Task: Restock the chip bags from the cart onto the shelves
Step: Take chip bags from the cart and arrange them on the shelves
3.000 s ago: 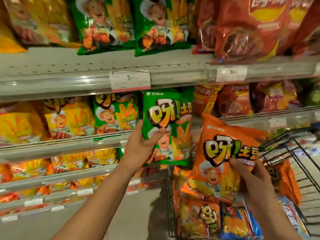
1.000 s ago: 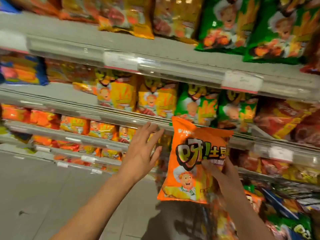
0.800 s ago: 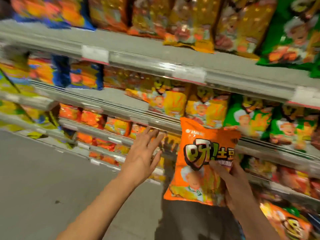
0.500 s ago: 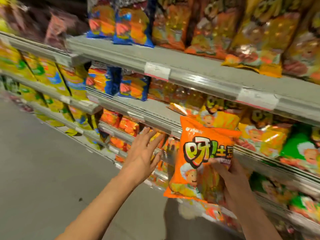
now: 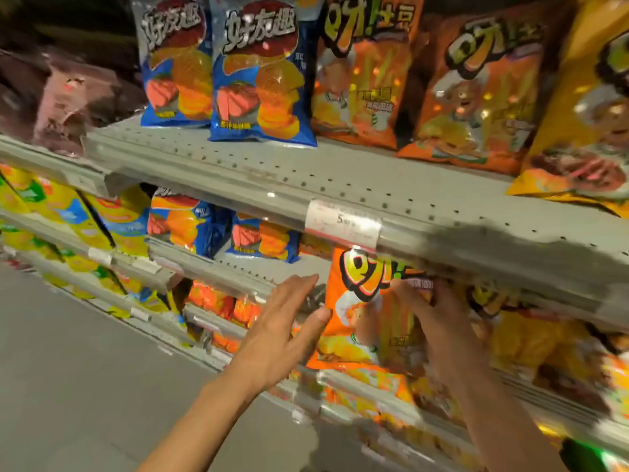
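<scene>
Sliding the orange chip bag (image 5: 366,311) in just under the price tag (image 5: 342,225), my right hand (image 5: 439,321) pinches it, left hand (image 5: 282,332) spread alongside; it's not yet shelved, cart unseen.

The held bag (image 5: 364,311) is bright orange, with yellow-green letters outlined in black and a white-hatted cartoon cook over yellow sticks. On the upper shelf (image 5: 340,178), pale grey and dotted with rows of small dark holes, two blue bags (image 5: 224,69) carry white letters on a dark red patch above orange chips and pink meat. Right of them two orange bags (image 5: 422,76) bear the same cook, then a yellow bag (image 5: 585,107). The price tag (image 5: 342,223) is white, edged red. Far left, lower bags (image 5: 61,212) are yellow with green and blue. The floor (image 5: 85,386) is plain grey.
</scene>
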`<state>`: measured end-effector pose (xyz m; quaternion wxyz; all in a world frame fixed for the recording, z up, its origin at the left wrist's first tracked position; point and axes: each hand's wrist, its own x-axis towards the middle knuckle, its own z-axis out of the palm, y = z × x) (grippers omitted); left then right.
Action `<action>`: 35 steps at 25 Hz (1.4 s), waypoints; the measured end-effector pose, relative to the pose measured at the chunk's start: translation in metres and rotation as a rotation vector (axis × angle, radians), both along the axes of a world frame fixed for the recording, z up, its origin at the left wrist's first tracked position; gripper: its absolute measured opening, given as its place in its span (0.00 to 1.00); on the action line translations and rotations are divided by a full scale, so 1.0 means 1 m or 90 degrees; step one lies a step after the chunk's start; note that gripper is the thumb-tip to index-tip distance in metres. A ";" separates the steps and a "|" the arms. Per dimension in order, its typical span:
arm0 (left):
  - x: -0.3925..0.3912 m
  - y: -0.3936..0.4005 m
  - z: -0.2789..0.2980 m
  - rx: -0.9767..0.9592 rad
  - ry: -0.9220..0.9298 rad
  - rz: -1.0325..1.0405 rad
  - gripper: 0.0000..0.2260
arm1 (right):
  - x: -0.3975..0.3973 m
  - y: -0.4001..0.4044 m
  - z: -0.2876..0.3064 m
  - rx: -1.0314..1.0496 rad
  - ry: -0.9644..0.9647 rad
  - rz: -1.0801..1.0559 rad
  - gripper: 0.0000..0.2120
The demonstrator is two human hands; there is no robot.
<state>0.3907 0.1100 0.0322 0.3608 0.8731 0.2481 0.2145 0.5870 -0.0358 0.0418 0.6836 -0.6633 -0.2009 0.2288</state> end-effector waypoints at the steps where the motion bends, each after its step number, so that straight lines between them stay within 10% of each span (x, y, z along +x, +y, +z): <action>1: 0.011 0.011 0.005 -0.051 0.008 -0.031 0.34 | 0.009 0.014 0.002 -0.013 0.014 -0.033 0.23; 7: 0.086 0.033 0.011 -0.223 -0.009 -0.178 0.18 | 0.023 0.033 0.016 -0.104 0.092 -0.134 0.36; 10: 0.106 0.038 0.000 -0.252 -0.013 -0.230 0.13 | 0.000 0.019 0.015 -0.091 -0.027 -0.174 0.20; 15: 0.118 0.054 -0.007 -0.372 0.001 -0.285 0.12 | -0.023 0.017 0.011 -0.160 -0.218 -0.186 0.27; 26: 0.122 0.084 -0.018 -0.276 0.116 -0.330 0.16 | -0.035 0.041 0.012 -0.553 -0.680 -0.201 0.21; 35: 0.107 0.076 -0.016 -0.130 0.135 -0.309 0.29 | -0.016 0.053 0.033 -0.637 -0.616 -0.139 0.15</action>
